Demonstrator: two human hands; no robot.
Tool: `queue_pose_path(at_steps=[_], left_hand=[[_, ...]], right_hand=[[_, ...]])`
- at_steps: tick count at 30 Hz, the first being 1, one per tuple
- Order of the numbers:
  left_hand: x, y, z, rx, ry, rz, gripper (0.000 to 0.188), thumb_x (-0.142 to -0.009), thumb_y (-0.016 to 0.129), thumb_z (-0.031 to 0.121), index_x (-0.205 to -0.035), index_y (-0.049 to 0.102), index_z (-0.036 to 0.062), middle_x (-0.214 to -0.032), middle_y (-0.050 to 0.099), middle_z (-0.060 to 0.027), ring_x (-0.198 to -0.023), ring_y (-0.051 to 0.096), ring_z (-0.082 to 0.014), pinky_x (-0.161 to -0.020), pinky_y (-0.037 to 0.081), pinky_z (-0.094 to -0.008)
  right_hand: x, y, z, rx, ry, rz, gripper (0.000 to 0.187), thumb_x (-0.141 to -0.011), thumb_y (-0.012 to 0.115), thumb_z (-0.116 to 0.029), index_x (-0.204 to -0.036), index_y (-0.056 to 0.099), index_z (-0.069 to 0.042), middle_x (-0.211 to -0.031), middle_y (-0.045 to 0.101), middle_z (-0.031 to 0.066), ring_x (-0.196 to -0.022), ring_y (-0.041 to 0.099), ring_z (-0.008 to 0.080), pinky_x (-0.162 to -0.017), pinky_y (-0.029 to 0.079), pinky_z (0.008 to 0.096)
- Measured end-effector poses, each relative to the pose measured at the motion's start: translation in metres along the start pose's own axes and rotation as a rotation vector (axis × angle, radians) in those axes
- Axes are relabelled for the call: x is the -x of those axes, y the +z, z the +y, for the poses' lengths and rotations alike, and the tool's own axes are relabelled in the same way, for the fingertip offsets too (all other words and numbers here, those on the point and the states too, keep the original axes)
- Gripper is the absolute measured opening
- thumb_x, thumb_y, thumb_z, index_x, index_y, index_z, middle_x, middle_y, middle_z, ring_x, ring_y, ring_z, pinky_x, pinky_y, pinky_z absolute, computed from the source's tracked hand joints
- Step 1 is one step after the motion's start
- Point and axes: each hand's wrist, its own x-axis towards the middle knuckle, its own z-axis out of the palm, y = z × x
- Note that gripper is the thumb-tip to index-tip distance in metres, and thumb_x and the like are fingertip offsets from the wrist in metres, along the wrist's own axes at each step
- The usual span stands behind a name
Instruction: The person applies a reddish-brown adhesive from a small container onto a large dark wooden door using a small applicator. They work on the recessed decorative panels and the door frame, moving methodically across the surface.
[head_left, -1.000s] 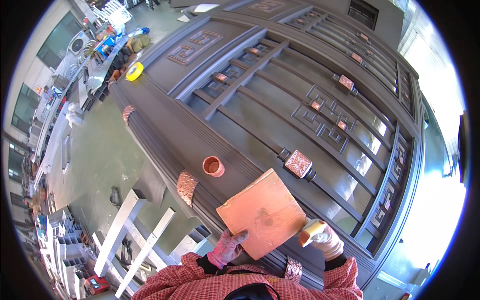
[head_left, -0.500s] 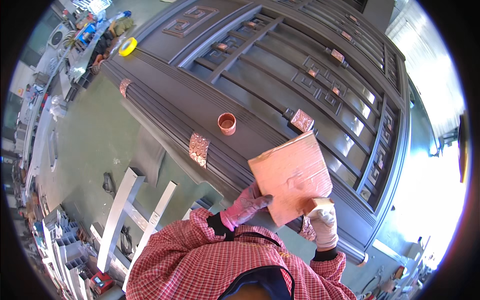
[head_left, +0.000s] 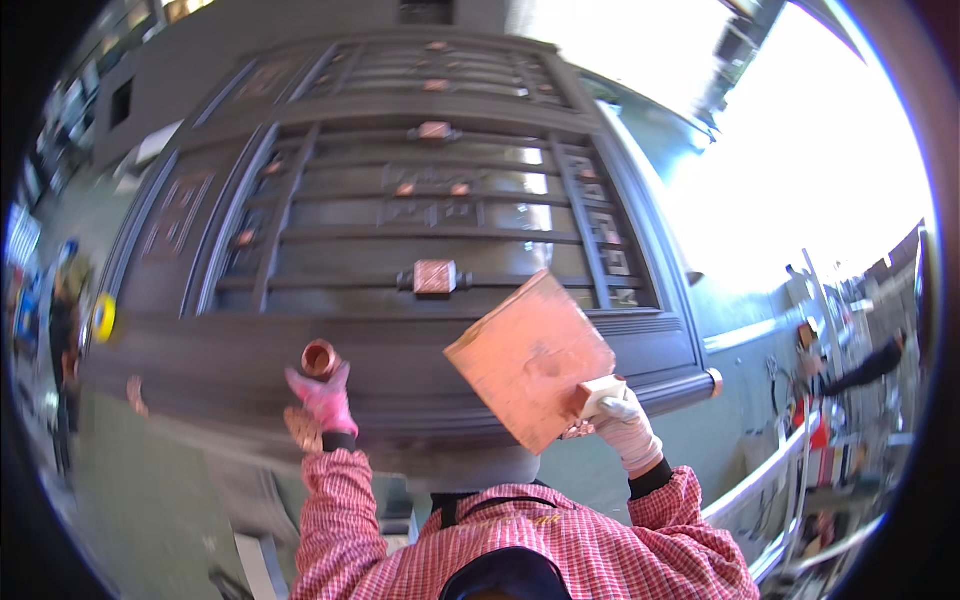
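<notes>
My left hand (head_left: 325,402), in a pink-stained glove, reaches to a small copper-coloured cup (head_left: 319,358) on the dark panel's front ledge. Its fingers are apart around the cup's near side; blur hides whether they touch it. In a pale glove, my right hand (head_left: 622,425) is closed on a pale sponge-like block (head_left: 600,393) with a copper-stained side. This block lies against the corner of a square of cardboard (head_left: 535,360) smeared with copper paint. The cardboard hangs over the ledge, apparently held by the same hand; the fingers beneath are hidden.
A large dark panelled door (head_left: 330,240) with bars and copper-coloured ornaments (head_left: 435,277) lies before me. A yellow tape roll (head_left: 104,318) sits at its left end. A patterned copper band (head_left: 302,430) is beside my left wrist. Metal frames (head_left: 790,460) stand at right.
My left hand has let go of the cardboard and moved left to the cup. My right hand keeps the block and cardboard. The view has turned to the right.
</notes>
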Motion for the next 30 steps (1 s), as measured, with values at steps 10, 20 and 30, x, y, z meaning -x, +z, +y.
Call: queue_pose_path(at_steps=[10,20,30], left_hand=[[-0.008,0.032,-0.041,0.067,-0.004,-0.093,0.069,-0.073,0.085,0.005,-0.133,0.051,0.0018,-0.121,0.063,-0.0107,-0.104,0.063,-0.0195,-0.094,0.051,-0.0319],[0.093,0.046,0.070,0.336,0.083,-0.273,0.068,-0.077,0.081,-0.002,-0.136,0.048,0.0027,-0.123,0.060,-0.0049,-0.106,0.058,-0.0134,-0.097,0.049,-0.0291],[0.365,0.114,0.217,0.339,-0.068,-0.920,0.074,-0.064,0.094,0.016,-0.127,0.056,0.0073,-0.120,0.063,-0.0053,-0.108,0.062,-0.0179,-0.097,0.050,-0.0311]], right_hand=[[0.057,-0.049,-0.003,-0.120,-0.171,0.157,0.047,-0.082,0.075,-0.019,-0.122,0.056,-0.002,-0.109,0.066,0.0072,-0.102,0.065,0.0206,-0.090,0.052,0.0369],[0.125,-0.182,-0.041,-0.196,-0.324,0.311,0.045,-0.079,0.075,-0.017,-0.119,0.060,-0.001,-0.106,0.067,0.0048,-0.098,0.064,0.0168,-0.089,0.050,0.0318],[0.195,-0.337,-0.099,-0.250,-0.381,0.377,0.046,-0.078,0.076,-0.014,-0.119,0.058,-0.002,-0.110,0.065,0.0085,-0.103,0.063,0.0219,-0.093,0.049,0.0351]])
